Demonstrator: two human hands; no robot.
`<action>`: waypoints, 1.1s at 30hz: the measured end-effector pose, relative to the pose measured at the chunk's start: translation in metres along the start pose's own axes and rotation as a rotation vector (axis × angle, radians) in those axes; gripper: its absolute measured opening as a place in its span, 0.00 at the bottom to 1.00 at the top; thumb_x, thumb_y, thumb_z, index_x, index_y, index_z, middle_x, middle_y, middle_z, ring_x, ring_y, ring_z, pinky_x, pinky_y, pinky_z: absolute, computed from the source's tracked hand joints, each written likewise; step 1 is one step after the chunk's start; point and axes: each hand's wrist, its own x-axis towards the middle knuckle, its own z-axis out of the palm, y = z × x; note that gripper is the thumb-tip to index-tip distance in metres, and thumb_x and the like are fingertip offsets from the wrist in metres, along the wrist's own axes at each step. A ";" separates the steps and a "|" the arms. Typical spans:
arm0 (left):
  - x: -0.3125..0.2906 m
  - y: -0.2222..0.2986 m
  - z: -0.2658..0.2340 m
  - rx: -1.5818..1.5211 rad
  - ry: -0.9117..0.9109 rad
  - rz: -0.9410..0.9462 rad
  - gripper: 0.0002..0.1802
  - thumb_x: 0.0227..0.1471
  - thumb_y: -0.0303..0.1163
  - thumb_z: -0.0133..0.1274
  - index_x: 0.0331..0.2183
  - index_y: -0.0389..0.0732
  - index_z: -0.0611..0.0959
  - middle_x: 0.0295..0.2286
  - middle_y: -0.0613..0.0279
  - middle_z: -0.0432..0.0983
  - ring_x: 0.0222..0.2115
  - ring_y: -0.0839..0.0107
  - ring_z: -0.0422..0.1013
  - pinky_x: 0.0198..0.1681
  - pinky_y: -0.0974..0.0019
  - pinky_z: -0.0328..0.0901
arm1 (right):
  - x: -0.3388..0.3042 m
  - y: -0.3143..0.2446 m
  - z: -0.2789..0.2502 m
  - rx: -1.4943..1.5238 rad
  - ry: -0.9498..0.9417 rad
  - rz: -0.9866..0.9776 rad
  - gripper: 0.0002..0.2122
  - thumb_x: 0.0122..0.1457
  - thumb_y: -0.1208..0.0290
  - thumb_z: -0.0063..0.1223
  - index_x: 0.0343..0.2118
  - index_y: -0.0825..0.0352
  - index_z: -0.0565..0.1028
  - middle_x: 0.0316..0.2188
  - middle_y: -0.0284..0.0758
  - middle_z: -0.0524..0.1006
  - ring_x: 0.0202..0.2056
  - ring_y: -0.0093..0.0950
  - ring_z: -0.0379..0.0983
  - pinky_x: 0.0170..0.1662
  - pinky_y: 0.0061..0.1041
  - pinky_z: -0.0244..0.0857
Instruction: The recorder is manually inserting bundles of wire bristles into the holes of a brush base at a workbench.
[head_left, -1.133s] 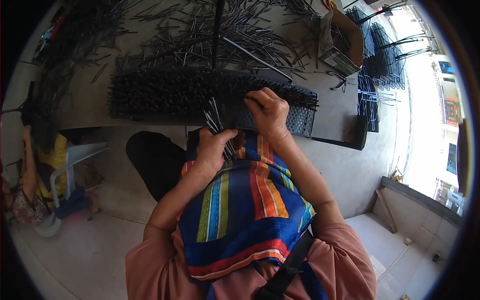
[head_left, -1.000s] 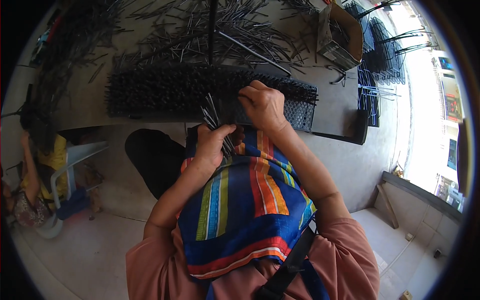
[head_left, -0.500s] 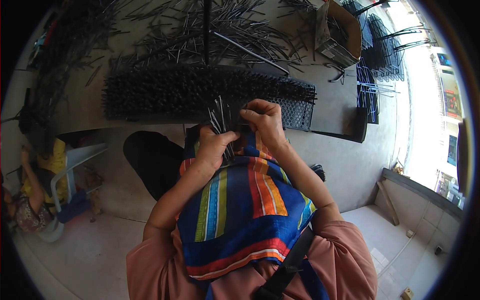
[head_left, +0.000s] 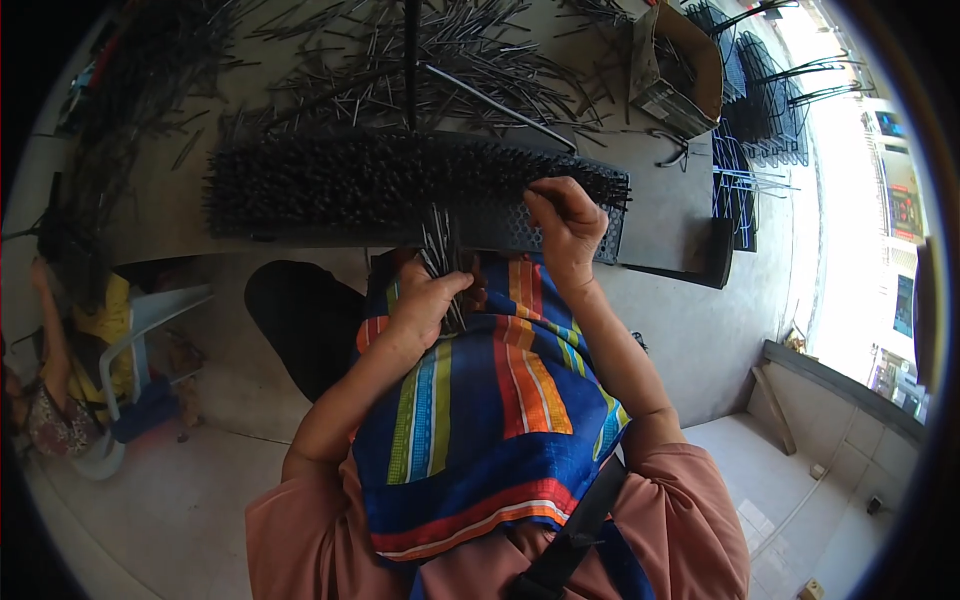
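Clutching a bundle of thin rods (head_left: 437,237), the left hand (head_left: 425,301) sits by a perforated tray (head_left: 609,241); the right hand (head_left: 572,222) curls over it, its grip unclear.

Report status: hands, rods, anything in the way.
Left hand holding a bunch of rods. Right hand at the holed rack, fingers curled, contents unclear. Loose rods strewn beyond the rack, apart from both hands.
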 end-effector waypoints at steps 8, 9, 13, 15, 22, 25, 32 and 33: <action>-0.021 -0.015 -0.014 0.094 -0.124 -0.081 0.10 0.47 0.16 0.51 0.35 0.31 0.78 0.28 0.53 0.79 0.26 0.67 0.77 0.28 0.67 0.74 | 0.008 0.011 0.000 -0.125 -0.088 -0.161 0.05 0.49 0.86 0.58 0.29 0.72 0.78 0.25 0.30 0.76 0.23 0.15 0.70 0.26 0.15 0.63; -0.022 -0.015 -0.014 0.094 -0.105 -0.074 0.09 0.47 0.17 0.51 0.35 0.32 0.79 0.28 0.54 0.79 0.24 0.68 0.77 0.27 0.68 0.74 | 0.009 0.010 0.000 -0.165 -0.096 -0.215 0.05 0.48 0.86 0.58 0.29 0.72 0.78 0.25 0.31 0.76 0.25 0.16 0.70 0.27 0.16 0.64; -0.019 -0.005 -0.011 0.113 -0.047 -0.083 0.08 0.47 0.18 0.51 0.33 0.32 0.79 0.25 0.55 0.79 0.21 0.69 0.76 0.24 0.70 0.72 | 0.006 0.006 0.003 -0.223 -0.122 -0.221 0.06 0.47 0.86 0.59 0.29 0.72 0.78 0.26 0.33 0.77 0.26 0.18 0.72 0.30 0.17 0.65; -0.015 -0.002 -0.007 0.031 -0.027 -0.036 0.07 0.47 0.18 0.52 0.32 0.31 0.79 0.24 0.54 0.79 0.18 0.69 0.75 0.22 0.70 0.71 | 0.005 0.000 0.004 -0.421 -0.126 -0.210 0.07 0.46 0.84 0.60 0.30 0.70 0.79 0.25 0.34 0.77 0.26 0.21 0.73 0.30 0.17 0.65; -0.002 0.005 0.003 -0.079 0.006 -0.020 0.07 0.45 0.18 0.53 0.31 0.31 0.79 0.23 0.53 0.78 0.19 0.66 0.75 0.21 0.68 0.71 | 0.005 0.005 0.008 -0.499 -0.159 -0.243 0.07 0.48 0.82 0.59 0.31 0.69 0.79 0.23 0.36 0.75 0.23 0.27 0.73 0.27 0.21 0.65; 0.006 0.001 0.003 -0.146 0.060 0.031 0.07 0.44 0.18 0.53 0.31 0.31 0.79 0.23 0.54 0.78 0.19 0.65 0.76 0.21 0.67 0.72 | 0.004 0.007 0.009 -0.482 -0.123 -0.253 0.07 0.49 0.82 0.58 0.33 0.69 0.79 0.23 0.37 0.74 0.23 0.28 0.73 0.27 0.22 0.64; 0.011 -0.001 0.003 -0.157 0.000 0.035 0.07 0.44 0.17 0.53 0.31 0.32 0.79 0.23 0.54 0.78 0.20 0.66 0.76 0.22 0.66 0.73 | -0.016 0.006 -0.001 -0.540 -0.108 -0.155 0.10 0.47 0.79 0.61 0.35 0.66 0.77 0.25 0.36 0.74 0.23 0.28 0.74 0.27 0.22 0.66; 0.011 -0.002 0.003 -0.164 -0.003 0.047 0.08 0.44 0.17 0.53 0.31 0.32 0.80 0.23 0.55 0.78 0.20 0.66 0.76 0.22 0.67 0.72 | -0.018 0.003 0.000 -0.550 -0.123 -0.121 0.13 0.46 0.77 0.62 0.37 0.65 0.77 0.25 0.35 0.74 0.24 0.29 0.74 0.27 0.22 0.66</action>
